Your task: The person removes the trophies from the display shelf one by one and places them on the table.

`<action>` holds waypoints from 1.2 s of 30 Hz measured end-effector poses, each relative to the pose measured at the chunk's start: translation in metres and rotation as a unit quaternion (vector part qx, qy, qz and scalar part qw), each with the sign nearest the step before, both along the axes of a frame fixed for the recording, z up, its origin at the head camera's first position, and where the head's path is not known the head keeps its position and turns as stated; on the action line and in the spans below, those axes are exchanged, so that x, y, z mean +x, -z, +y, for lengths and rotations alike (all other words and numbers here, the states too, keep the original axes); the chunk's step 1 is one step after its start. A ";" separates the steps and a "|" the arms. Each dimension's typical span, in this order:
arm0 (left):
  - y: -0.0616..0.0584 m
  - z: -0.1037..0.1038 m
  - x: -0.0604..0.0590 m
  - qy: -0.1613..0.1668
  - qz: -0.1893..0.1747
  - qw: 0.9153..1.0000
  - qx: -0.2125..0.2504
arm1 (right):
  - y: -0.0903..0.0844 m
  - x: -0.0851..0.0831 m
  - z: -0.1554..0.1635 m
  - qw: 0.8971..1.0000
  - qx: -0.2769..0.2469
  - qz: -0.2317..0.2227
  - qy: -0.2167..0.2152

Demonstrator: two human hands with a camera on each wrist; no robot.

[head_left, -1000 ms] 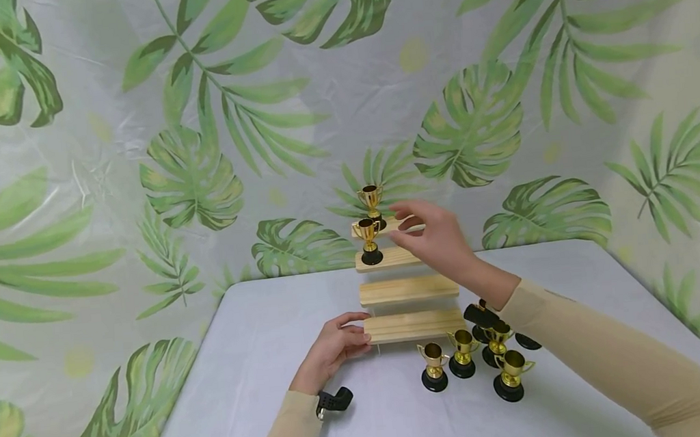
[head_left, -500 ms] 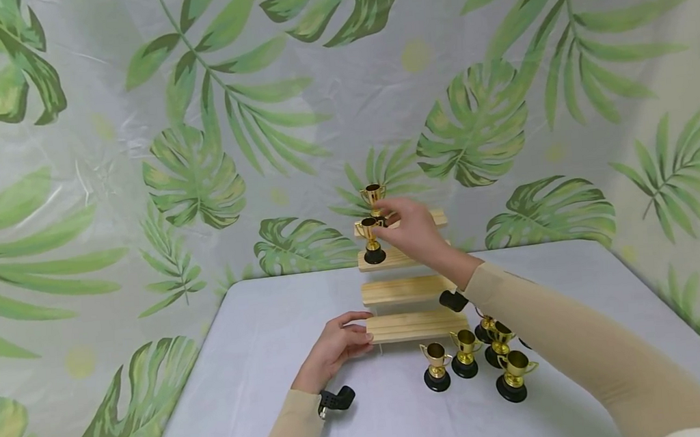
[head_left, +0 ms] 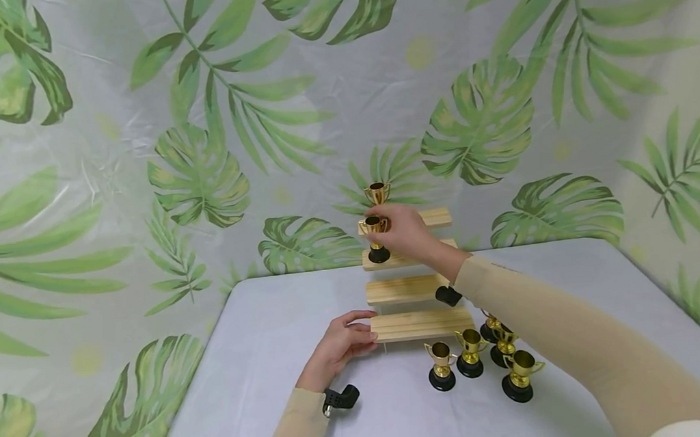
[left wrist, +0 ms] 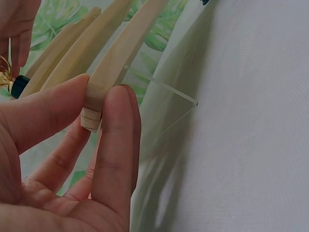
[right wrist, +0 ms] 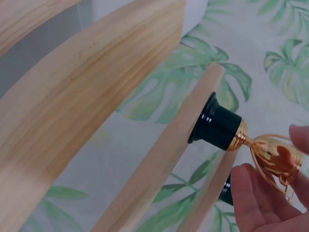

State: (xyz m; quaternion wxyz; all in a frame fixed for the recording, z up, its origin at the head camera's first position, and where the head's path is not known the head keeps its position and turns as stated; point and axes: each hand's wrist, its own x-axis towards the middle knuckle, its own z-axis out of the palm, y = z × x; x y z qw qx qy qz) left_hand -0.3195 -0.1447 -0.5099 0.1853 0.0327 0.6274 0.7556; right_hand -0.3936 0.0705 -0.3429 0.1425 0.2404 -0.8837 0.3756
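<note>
A four-tier stand of pale wooden boards on clear supports stands on the table; its lowest board is nearest me. My left hand pinches the left end of that board between thumb and fingers, shown close in the left wrist view. A small gold trophy with a black base stands upright at the left end of the second board from the top. Around its cup are the thumb and fingers of my right hand. Behind it, another gold trophy is on the top board, its lower part hidden by the hand.
Several more gold trophies stand on the white table to the right of the stand's front, including a nearest one and one by the lowest board. My right forearm covers part of that group. A leaf-patterned backdrop hangs behind.
My right hand has moved left from beside the second board's trophy to around its cup. The left hand keeps its hold on the lowest board. The view has shifted slightly.
</note>
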 end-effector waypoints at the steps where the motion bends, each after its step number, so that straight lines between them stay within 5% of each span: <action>1: 0.000 0.000 0.000 0.000 0.000 1.000 0.000 | 0.001 -0.001 -0.001 1.000 0.003 0.003 0.001; 18: 0.002 0.000 -0.001 0.001 0.005 1.000 -0.009 | -0.006 0.010 0.004 1.000 0.017 -0.001 0.018; 36: 0.001 0.000 0.000 0.007 0.004 1.000 -0.002 | -0.036 0.030 0.017 1.000 0.023 0.018 0.002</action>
